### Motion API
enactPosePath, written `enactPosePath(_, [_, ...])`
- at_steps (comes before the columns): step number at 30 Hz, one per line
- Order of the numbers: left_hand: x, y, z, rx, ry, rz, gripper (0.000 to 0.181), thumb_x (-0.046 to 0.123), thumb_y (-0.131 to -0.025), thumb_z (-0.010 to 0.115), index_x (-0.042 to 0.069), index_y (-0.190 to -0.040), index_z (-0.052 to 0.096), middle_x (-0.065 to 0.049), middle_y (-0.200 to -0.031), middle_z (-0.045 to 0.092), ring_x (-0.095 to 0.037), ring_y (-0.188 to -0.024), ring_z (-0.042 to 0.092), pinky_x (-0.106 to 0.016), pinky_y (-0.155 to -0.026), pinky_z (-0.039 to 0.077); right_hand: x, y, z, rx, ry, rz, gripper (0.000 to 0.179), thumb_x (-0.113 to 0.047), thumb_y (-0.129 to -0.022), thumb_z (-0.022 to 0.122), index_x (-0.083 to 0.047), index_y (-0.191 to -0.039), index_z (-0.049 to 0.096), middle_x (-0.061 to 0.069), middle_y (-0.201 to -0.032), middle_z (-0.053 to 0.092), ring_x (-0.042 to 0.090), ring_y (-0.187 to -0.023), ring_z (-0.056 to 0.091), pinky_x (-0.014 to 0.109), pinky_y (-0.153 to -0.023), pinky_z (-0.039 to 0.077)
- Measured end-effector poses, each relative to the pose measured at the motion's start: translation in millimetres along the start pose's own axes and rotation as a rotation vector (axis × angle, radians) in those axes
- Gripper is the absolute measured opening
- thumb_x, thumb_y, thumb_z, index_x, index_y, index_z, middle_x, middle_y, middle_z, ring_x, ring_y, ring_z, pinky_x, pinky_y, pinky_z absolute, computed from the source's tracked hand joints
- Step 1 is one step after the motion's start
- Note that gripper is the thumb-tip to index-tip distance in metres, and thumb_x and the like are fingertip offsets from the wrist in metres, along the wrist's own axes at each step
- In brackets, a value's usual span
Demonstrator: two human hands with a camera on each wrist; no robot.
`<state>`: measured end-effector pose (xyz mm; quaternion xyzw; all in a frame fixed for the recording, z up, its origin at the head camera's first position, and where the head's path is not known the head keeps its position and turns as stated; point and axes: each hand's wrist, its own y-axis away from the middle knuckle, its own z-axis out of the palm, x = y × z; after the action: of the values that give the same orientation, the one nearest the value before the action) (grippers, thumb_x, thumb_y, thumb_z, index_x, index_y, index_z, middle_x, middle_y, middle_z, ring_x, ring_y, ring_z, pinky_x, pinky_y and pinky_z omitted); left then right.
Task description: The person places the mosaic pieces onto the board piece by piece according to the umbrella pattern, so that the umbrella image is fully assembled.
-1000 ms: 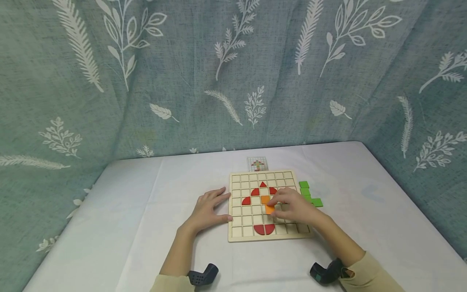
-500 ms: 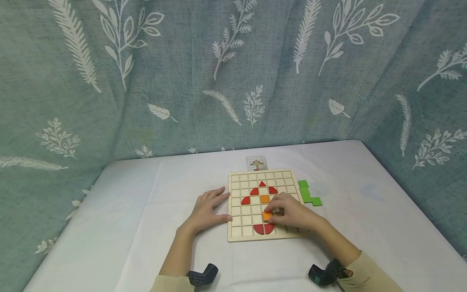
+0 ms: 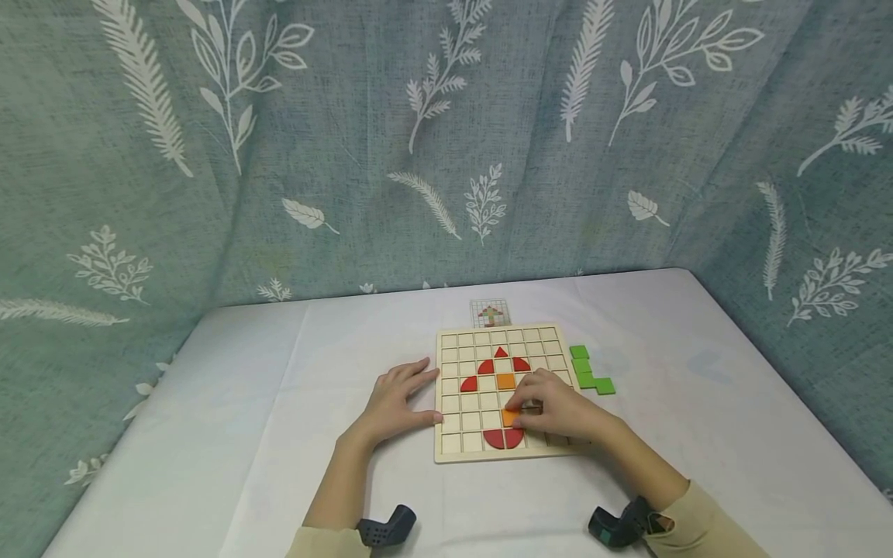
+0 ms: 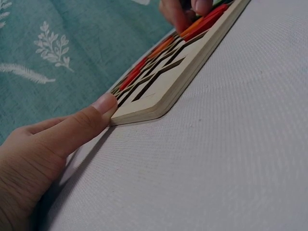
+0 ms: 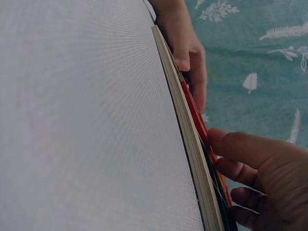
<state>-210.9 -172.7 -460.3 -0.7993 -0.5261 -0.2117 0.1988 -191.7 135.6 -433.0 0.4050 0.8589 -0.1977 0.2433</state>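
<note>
soft, even light lies over the white worktop [image 3: 335, 349] as i look on, with a faint shadow beneath the right forearm [image 3: 645, 457]. both wrist views run dimmer and greyer; in the left one a shadow falls below the left hand [image 4: 50, 149]. the far curtain [image 5: 231, 91] looks soft, and the little card [image 3: 491, 313] is too small to read.

teal fabric backdrop [image 3: 377, 252] | white leaf prints [image 3: 303, 213] | white cloth-covered table [image 3: 321, 356]
</note>
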Motion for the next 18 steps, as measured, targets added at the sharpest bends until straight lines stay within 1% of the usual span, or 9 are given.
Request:
enactPosePath(5, [-0.3,-0.2,0.5,0.001,-0.004,-0.002,0.081,0.061,-0.067,0.074,0.027,-0.137,0.051,0.006,-0.151,0.036,-0.022,-0.137,0.029,-0.049,-0.109,0.025,3.1,0.0,-2.4,0.016,-0.019,0.007,0.016,-0.027,-0.080,0.076,-0.022,-0.095,0.073,-0.014,-0.095,0.063,0.008,-0.088,0.046,0.028,-0.077,0.042])
enactPosePath(8, [0.0,-0.3,0.6,0.001,-0.001,0.000,0.082,0.062,-0.067,0.074,0.027,-0.137,0.051,0.005,-0.151,0.036,-0.022,-0.137,0.029,-0.050,-0.109,0.025,5.8,0.8,-5.6,0.030,-0.029,-0.001,0.017,-0.027,-0.080,0.075,-0.020,-0.096,0.073,-0.012,-0.094,0.064,0.010,-0.088,0.046,0.028,-0.075,0.042])
enactPosePath(14, [1.1,0.1,0.7,0.005,0.003,-0.005,0.081,0.061,-0.067,0.074,0.027,-0.137,0.051,0.005,-0.150,0.036,-0.023,-0.137,0.029,-0.051,-0.108,0.025,12.6,3.3,-13.8,0.087,-0.065,-0.050,0.019,-0.021,-0.080,0.075,-0.013,-0.097,0.073,-0.006,-0.095,0.063,0.013,-0.090,0.050,0.029,-0.076,0.044])
enactPosePath(18, [1.1,0.6,1.0,0.008,0.006,-0.015,0.082,0.062,-0.066,0.075,0.027,-0.137,0.052,0.005,-0.150,0.036,-0.023,-0.137,0.029,-0.052,-0.108,0.026,16.4,3.9,-20.0,0.093,-0.095,-0.013,0.019,-0.021,-0.082,0.074,-0.011,-0.098,0.073,-0.002,-0.097,0.064,0.014,-0.094,0.051,0.030,-0.078,0.046])
